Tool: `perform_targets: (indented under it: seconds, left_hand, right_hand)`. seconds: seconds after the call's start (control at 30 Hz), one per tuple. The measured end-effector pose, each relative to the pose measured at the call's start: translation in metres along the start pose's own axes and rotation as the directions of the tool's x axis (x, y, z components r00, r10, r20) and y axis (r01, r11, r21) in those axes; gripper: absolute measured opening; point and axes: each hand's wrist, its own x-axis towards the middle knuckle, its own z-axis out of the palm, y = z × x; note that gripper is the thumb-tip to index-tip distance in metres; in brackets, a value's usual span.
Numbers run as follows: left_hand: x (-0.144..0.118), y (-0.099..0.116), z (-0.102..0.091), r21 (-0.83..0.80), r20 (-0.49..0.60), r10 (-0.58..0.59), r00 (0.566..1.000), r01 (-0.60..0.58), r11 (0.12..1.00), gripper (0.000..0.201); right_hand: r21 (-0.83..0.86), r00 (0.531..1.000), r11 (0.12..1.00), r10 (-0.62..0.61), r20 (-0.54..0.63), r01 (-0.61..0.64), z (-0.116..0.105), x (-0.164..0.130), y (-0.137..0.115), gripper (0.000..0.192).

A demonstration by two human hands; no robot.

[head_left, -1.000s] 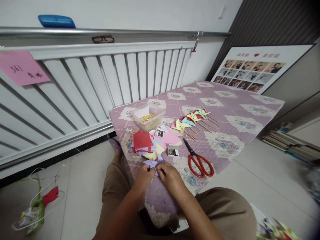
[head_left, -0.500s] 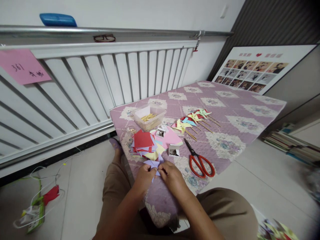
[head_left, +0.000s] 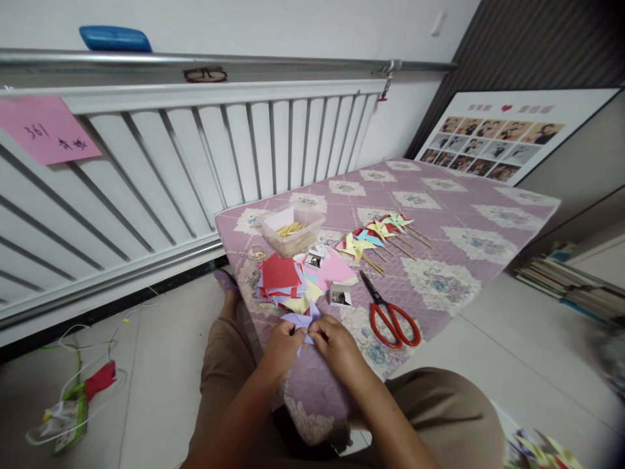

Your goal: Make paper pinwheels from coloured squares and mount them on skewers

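Bed cover (head_left: 439, 215): a quilted purple surface spreading ahead and to the right of both hands.
Scissors (head_left: 388, 312): red-handled, lying just to the right of the right hand, blades pointing away from the person.
Paper stack (head_left: 280, 277): red, pink and yellow squares just beyond the hands.
Finished pinwheels (head_left: 374, 236): a row on sticks, further off to the right and ahead.
Stick box (head_left: 291, 231): a clear box ahead of the left hand.
Left hand (head_left: 280, 348): pinching the left side of the purple paper.
Right hand (head_left: 336, 345): pinching the right side, fingertips meeting the left's.
Purple paper (head_left: 300, 320): held between both hands at the near edge; folded points fan away from the person, long axis roughly left to right.
Change: hands and paper sit as they did a second ago, so the fold looks held, not advanced.
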Motion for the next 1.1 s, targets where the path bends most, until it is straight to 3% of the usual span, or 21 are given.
perform_targets:
  seconds: [0.37,0.7,0.87,1.0,1.1]
  left_hand:
    - [0.002,-0.004,-0.002,0.040,-0.009,0.037,0.999,-0.037,0.999,0.014]
    - [0.005,-0.012,-0.003,0.076,-0.021,0.056,0.998,-0.054,0.996,0.013]
    - [0.004,-0.013,-0.002,0.061,-0.019,0.054,0.998,-0.053,0.997,0.014]
    - [0.003,-0.010,-0.001,0.048,-0.010,0.061,0.998,-0.061,0.997,0.016]
    - [0.001,-0.007,-0.001,0.047,0.007,0.076,0.997,-0.076,0.996,0.016]
  right_hand:
    - [0.079,0.997,0.994,0.074,0.038,-0.077,-0.001,0.003,0.001,0.017]
    - [0.177,0.967,0.952,0.234,0.100,-0.249,-0.003,0.007,-0.003,0.013]
    - [0.185,0.952,0.934,0.307,0.021,-0.305,-0.002,0.006,-0.002,0.013]
    - [0.205,0.927,0.914,0.369,-0.062,-0.350,-0.003,0.006,-0.006,0.021]
    - [0.388,0.918,0.849,0.395,-0.015,-0.359,-0.002,0.007,-0.006,0.039]
